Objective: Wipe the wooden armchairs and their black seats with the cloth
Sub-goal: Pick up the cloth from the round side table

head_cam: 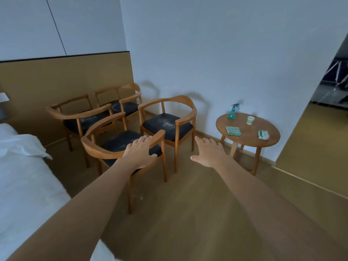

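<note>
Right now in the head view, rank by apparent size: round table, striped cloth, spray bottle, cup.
1. round table
2. striped cloth and spray bottle: these look about alike, one lying flat and one standing upright, so they are not ranked
3. cup, smallest

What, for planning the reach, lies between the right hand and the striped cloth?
Head view: only the table rim and bare wood separate the right hand from the striped cloth.

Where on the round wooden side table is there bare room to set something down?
Round wooden side table: bare patch at the middle and near rim, between the folded green-striped cloth and the white-green packet. The far side is crowded by the teal spray bottle and pale cup.
</note>
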`<state>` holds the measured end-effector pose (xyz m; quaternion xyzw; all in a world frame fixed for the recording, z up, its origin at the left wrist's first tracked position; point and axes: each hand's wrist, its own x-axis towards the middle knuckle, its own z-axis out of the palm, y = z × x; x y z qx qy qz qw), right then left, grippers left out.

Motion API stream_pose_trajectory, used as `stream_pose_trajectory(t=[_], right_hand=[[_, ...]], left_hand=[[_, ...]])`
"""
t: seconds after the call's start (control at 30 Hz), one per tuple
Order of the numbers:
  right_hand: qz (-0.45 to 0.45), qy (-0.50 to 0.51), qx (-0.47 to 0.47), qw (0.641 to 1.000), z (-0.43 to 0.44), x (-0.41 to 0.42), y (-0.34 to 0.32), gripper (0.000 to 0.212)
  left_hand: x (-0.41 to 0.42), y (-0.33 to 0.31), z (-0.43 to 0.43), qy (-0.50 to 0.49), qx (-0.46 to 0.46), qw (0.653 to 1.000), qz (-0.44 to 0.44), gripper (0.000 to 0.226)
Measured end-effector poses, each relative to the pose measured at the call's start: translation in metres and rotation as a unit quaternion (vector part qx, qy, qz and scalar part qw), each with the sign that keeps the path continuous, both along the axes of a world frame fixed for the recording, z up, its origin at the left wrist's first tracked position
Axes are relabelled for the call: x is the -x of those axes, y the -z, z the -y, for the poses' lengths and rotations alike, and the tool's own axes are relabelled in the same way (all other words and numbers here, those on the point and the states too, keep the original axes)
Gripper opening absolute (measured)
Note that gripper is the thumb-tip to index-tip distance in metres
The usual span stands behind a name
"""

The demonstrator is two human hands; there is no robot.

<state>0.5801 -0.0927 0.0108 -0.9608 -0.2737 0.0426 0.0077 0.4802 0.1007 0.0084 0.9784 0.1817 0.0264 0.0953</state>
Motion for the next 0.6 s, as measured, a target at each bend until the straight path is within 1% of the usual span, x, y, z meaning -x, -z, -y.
stream_pose_trajectory(t=[0.13,0.33,0.47,0.6], right_hand=[[-0.001,0.005,0.004,1.000,-0.008,-0.081,-0.006,0.075],[-0.009,0.030,0.014,0.999,-0.025,-0.190,0.010,0.075],[-0.021,0.062,-0.003,0.998,-0.036,-0.263,0.019,0.073],[-0.044,0.099,-0.006,0.994,-0.046,-0.331,0.020,0.072]], left_hand=[[-0.084,-0.002,-0.008,0.011,0.001,1.000,0.004,0.069],[-0.211,0.022,-0.029,0.031,0.001,0.999,-0.020,0.073],[-0.298,0.029,-0.041,0.067,0.008,0.998,-0.004,0.072],[-0.385,0.032,-0.056,0.103,0.006,0.995,-0.007,0.070]])
